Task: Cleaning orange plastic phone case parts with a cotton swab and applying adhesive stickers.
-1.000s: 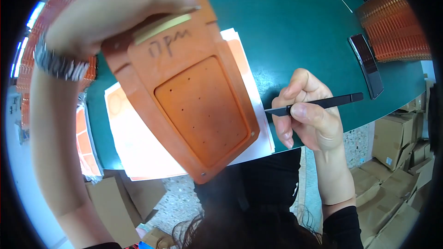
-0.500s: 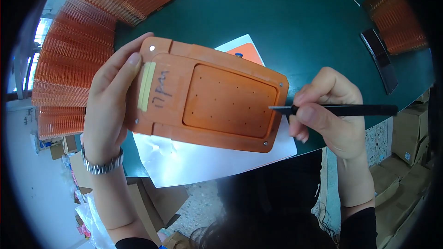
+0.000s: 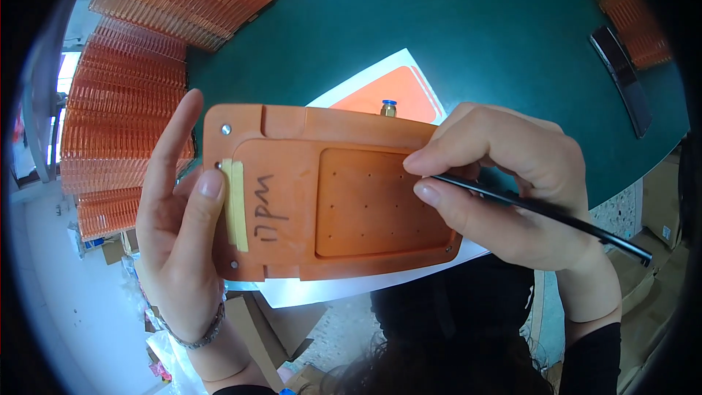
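Note:
My left hand (image 3: 179,241) grips the left end of an orange plate-like fixture (image 3: 289,175), its thumb on the face and its index finger stretched up past the edge. The plate has a recessed rectangle with small holes, metal pins near its corners, a yellow tape strip (image 3: 235,205) and handwriting. A brass fitting with a blue ring (image 3: 388,108) juts from its upper edge. My right hand (image 3: 504,183) is closed on a slim black pen-like tool (image 3: 545,208), thumb and fingertips over the recess's right part. The tool's tip is hidden by the fingers.
Under the plate lie white sheets (image 3: 307,292) with an orange printed panel (image 3: 391,91) on the green table (image 3: 497,36). Stacks of orange clear-edged pieces (image 3: 124,102) line the left. A dark phone-like slab (image 3: 621,80) lies at right. Cardboard boxes (image 3: 662,208) stand on the floor.
The plate has turned slightly counterclockwise and shifted down. My right hand has moved left over the recess, and the black tool now slants down to the right. My left index finger has lifted off the edge.

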Tool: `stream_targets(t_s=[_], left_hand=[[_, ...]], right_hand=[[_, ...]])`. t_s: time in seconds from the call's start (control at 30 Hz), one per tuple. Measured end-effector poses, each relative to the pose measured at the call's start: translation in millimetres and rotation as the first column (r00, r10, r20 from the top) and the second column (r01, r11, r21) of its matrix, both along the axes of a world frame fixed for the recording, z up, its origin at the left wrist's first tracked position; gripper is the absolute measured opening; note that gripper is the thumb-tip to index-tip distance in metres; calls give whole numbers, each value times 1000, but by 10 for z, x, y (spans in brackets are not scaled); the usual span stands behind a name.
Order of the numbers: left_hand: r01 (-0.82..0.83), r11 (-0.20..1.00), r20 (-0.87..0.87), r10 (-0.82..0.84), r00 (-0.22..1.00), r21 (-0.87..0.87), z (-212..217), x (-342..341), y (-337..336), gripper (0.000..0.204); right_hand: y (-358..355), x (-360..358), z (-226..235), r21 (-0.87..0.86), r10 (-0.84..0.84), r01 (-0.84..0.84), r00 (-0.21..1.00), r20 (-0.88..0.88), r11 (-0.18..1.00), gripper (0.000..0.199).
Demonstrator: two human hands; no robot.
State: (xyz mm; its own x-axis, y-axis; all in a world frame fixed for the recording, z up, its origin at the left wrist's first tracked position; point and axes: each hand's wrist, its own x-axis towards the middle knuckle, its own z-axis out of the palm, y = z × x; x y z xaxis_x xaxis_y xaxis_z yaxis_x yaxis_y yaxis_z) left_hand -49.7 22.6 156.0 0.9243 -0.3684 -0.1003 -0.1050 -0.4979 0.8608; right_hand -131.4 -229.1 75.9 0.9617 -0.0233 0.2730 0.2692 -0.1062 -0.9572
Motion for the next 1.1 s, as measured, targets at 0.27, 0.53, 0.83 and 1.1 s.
stream_targets(t_s=[0.27,0.53,0.83,1.1], left_hand=[[-57,998,108,54,993,25,25,-94,-93,58],[-32,999,125,30,992,17,53,-146,-107,58],[8,1000,108,-9,994,1,66,-133,-86,59],[-2,1000,136,-2,991,31,63,-144,-156,60]], right_hand=[[92,55,-9,-113,6,9,992,129,994,17],[158,80,10,-113,-20,43,981,194,993,18],[200,135,-28,-52,-7,21,967,254,998,16],[98,86,24,-68,13,-3,989,145,998,16]])
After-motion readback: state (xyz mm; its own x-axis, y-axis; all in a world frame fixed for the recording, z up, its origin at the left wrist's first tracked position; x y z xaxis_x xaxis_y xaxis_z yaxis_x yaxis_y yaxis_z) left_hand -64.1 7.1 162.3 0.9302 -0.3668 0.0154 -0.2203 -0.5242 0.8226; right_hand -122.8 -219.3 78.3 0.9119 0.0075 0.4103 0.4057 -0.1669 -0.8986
